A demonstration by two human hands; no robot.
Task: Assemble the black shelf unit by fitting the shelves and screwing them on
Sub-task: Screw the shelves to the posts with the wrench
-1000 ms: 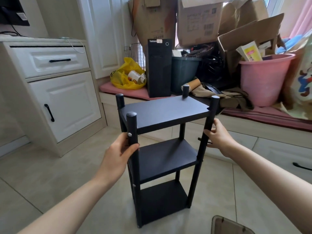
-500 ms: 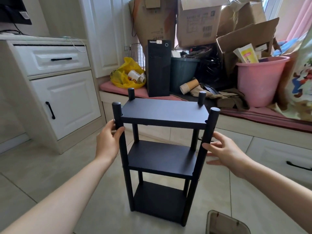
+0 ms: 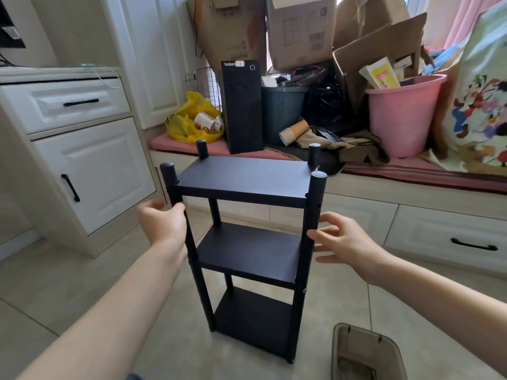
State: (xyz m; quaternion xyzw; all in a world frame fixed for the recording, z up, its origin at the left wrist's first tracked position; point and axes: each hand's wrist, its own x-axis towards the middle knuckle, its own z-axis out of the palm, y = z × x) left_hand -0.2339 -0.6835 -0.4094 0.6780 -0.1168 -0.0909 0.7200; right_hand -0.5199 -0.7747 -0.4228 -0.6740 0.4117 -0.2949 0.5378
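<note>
Firstly, at the left stands a white cabinet (image 3: 82, 160) with black handles. Beside it the left hand (image 3: 162, 223) is at the front left post of the black shelf unit (image 3: 247, 250). Its thumb lies across the post and its fingers (image 3: 153, 205) are curled, but I cannot tell if they really grip the post. The unit stands upright on the tiled floor (image 3: 68, 283) between both hands, with three shelves on four posts. The right hand (image 3: 345, 242) has its fingers spread wide and holds nothing; one fingertip touches the front right post. Behind, a pink bucket (image 3: 403, 113) stands on the bench.
</note>
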